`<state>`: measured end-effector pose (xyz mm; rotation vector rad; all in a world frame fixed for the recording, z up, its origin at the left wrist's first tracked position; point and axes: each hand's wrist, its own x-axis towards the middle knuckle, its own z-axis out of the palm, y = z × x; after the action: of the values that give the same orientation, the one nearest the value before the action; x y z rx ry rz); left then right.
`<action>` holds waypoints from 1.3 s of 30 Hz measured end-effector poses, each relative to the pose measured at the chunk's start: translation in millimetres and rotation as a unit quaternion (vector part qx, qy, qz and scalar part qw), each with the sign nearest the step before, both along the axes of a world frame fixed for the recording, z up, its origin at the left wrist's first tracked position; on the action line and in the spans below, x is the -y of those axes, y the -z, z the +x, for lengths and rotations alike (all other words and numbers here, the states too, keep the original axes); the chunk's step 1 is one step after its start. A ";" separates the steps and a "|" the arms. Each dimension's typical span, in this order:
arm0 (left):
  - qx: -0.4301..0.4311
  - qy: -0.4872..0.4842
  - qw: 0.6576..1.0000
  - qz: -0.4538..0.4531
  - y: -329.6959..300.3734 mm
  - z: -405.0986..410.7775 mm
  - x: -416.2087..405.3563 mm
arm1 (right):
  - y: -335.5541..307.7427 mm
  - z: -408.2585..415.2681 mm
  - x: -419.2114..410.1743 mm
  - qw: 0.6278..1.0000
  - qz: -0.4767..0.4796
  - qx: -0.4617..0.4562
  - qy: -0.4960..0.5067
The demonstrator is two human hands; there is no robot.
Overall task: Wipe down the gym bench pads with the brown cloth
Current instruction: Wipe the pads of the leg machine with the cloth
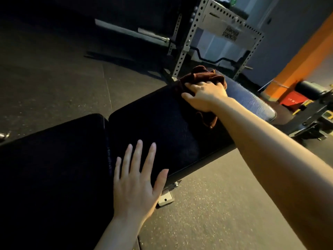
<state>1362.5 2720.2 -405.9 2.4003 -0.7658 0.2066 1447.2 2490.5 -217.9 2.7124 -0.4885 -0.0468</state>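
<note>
Evidently the person was partway through the wiping, with the right hand (205,95) stretched far out along the long back pad (162,123) and laid palm-down on the brown cloth (201,76). Its fingers were spread and only slightly bent over the bunched fabric, pressing it onto the pad rather than pinching it, which suits a sweeping stroke. The cloth sat near the far end of that pad, crumpled beyond the fingertips, and a loose corner trailed out from under the wrist. The left hand (137,179) lay flat and open on the near end of the same pad, just beside the gap that separates it from the seat pad (54,168); it held nothing, and it probably served as a brace for the long reach. Both pads were dark and dimly lit, so any marks of wiping could not be made out. Beyond the bench stood a perforated steel rack (207,27) with a curl bar (216,56) resting low across it, and an orange column (302,69) rose at the right.
</note>
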 end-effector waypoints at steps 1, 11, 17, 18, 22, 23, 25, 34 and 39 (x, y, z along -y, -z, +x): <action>-0.027 0.008 0.999 0.016 -3.5 -1.8 -2.3 | -5.1 -9.2 3.9 1.000 0.003 -0.005 -0.006; -0.305 -0.012 0.949 0.082 -114.8 -15.7 13.1 | -44.4 -91.0 31.1 0.986 0.061 0.053 -0.148; -0.434 -0.019 0.890 0.138 -164.9 -13.0 82.7 | -48.9 -69.4 63.0 0.980 0.124 -0.066 -0.139; -0.449 -0.010 0.880 0.153 -165.2 -15.5 90.6 | -48.8 -68.9 67.2 0.978 0.128 -0.075 -0.149; -0.466 -0.024 0.872 0.145 -162.9 -16.8 102.3 | -54.4 -38.1 88.2 0.968 0.136 -0.107 -0.179; -0.461 -0.031 0.872 0.158 -161.1 -15.1 103.1 | -54.7 -21.6 93.7 0.968 0.141 -0.107 -0.179; -0.456 -0.037 0.870 0.182 -160.9 -11.1 104.7 | -55.4 12.5 103.2 0.968 0.154 -0.101 -0.171; -0.466 -0.036 0.855 0.225 -160.7 -9.3 106.3 | -54.6 12.4 104.7 0.963 0.184 -0.088 -0.178; -0.499 -0.028 0.831 0.245 -171.8 -13.4 107.1 | -58.8 -122.6 98.1 0.951 0.244 -0.050 -0.182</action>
<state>1349.1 2613.2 -234.1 2.4795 -0.2373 -1.2752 1324.6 2392.4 -159.1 3.2171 0.0767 -0.2309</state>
